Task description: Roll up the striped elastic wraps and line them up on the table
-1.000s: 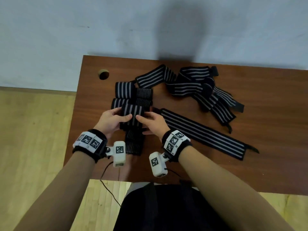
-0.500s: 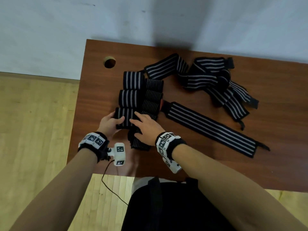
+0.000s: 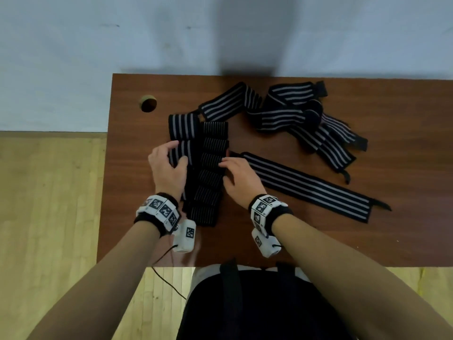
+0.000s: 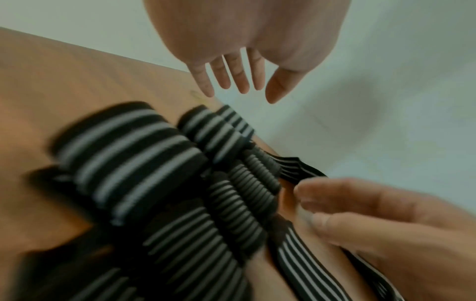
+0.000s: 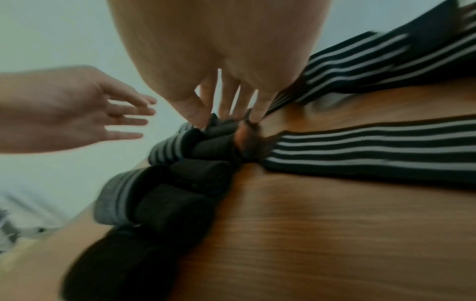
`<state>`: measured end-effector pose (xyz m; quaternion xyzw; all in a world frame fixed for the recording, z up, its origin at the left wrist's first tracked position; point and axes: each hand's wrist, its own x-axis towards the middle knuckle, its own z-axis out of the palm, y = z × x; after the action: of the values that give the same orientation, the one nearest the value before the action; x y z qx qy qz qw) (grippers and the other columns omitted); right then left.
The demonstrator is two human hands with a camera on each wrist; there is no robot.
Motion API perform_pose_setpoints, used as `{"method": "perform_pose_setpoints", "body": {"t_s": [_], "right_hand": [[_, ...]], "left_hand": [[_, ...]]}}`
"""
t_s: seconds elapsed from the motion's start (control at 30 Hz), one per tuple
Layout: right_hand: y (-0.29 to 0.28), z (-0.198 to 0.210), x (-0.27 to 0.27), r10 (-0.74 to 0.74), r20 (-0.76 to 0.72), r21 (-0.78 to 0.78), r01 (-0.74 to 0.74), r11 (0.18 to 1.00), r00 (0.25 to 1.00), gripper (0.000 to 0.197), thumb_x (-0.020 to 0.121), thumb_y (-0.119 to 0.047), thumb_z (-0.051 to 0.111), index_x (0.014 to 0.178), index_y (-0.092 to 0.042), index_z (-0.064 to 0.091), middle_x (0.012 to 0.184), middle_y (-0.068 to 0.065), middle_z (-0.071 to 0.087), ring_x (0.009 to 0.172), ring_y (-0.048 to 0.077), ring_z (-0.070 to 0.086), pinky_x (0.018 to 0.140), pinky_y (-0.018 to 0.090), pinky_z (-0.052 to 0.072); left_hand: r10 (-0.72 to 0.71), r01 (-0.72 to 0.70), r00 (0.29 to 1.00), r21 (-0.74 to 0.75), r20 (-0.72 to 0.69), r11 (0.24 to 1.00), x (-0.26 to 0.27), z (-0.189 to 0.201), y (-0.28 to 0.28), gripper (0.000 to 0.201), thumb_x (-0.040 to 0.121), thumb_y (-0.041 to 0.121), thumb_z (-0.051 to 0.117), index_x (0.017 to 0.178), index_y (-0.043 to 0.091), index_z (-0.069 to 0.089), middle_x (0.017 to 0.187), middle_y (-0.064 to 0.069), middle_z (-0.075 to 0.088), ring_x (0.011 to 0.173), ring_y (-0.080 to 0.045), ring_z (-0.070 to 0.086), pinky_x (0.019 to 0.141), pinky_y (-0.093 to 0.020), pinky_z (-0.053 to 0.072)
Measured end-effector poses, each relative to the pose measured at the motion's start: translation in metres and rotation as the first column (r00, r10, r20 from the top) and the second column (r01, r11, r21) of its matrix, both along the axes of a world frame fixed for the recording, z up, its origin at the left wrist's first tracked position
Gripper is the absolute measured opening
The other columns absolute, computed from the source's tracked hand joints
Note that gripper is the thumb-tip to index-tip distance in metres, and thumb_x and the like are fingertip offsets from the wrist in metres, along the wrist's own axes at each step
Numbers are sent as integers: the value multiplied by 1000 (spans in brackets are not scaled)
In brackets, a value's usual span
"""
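On the brown table [image 3: 137, 192], rolled black wraps lie in two columns. The left column holds wide-striped rolls [image 3: 182, 126], the right column fine-striped rolls [image 3: 212, 163]. My left hand [image 3: 177, 152] hovers over the second wide-striped roll [image 4: 134, 154] with straight, spread fingers [image 4: 239, 81] and holds nothing. My right hand [image 3: 226, 168] has straight fingers [image 5: 226, 106] touching the right ends of the fine-striped rolls. A flat unrolled wrap [image 3: 306, 187] lies just right of that hand. Several more unrolled wraps sit tangled [image 3: 301, 119] at the back.
A round cable hole [image 3: 147, 103] is near the table's back left corner. The table's left edge runs close beside the rolls, and its front edge is by my body. A pale wall stands behind, with wooden floor to the left.
A second ago both hands held a wide-striped roll above the columns. It now lies in the left column. The left hand has let go and the right hand has shifted to the fine-striped rolls' right side.
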<state>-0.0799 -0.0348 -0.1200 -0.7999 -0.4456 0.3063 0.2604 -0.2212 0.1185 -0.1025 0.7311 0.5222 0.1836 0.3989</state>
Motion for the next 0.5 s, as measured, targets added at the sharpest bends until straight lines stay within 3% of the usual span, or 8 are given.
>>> {"method": "perform_pose_setpoints", "body": {"t_s": [0.07,0.13,0.2,0.23,0.33,0.4,0.5], "right_hand": [[-23,-13,28,-36,134,-196,62,979,990,56,100,-28,60,151,-10,44,162,8,35,153,26,24,123,46,29],[-51,-27,53,13,213,-451,87,888,977,83,99,-42,61,162,-10,17,171,8,13,158,28,7,128,48,15],[-79,-35,67,65,216,-564,70,823,974,103,97,-49,64,163,-11,-5,173,5,2,159,26,1,128,53,7],[-90,-39,72,102,245,-570,58,820,964,108,95,-51,66,163,-12,-8,172,5,4,159,27,5,128,54,8],[-108,-43,84,75,286,-553,100,827,955,105,89,-50,74,163,-14,10,160,10,37,144,31,39,120,47,32],[-118,-35,92,-126,90,-526,155,836,988,83,92,-42,73,157,-16,29,147,10,53,133,31,53,110,42,43],[-137,-19,101,-394,-198,-369,304,878,897,56,100,-35,66,148,-11,48,145,8,57,134,28,54,106,35,44]], "left_hand": [[-124,125,991,-14,55,992,30,4,-14,28,93,11,65,118,21,65,114,13,53,119,-17,50,102,-38,46],[-235,241,969,-85,76,967,53,2,-34,21,96,12,62,113,25,66,112,14,53,116,-14,52,97,-30,47],[-295,296,955,-233,42,926,70,-9,-56,17,99,13,60,105,27,66,113,8,59,110,-13,58,93,-27,48],[-312,302,950,-336,25,892,78,-15,-68,16,100,13,59,100,27,67,111,3,65,104,-14,63,90,-30,52],[-383,236,920,-666,-80,707,96,-28,-102,14,104,20,55,96,21,67,112,-13,73,87,-20,70,80,-41,57],[-372,105,915,-797,-158,595,105,-31,-118,26,105,32,57,112,9,67,120,-16,70,92,-24,69,82,-43,56],[-301,4,937,-860,-175,511,117,-29,-133,61,99,51,60,139,4,55,127,-13,65,109,-29,67,87,-44,56]]}}
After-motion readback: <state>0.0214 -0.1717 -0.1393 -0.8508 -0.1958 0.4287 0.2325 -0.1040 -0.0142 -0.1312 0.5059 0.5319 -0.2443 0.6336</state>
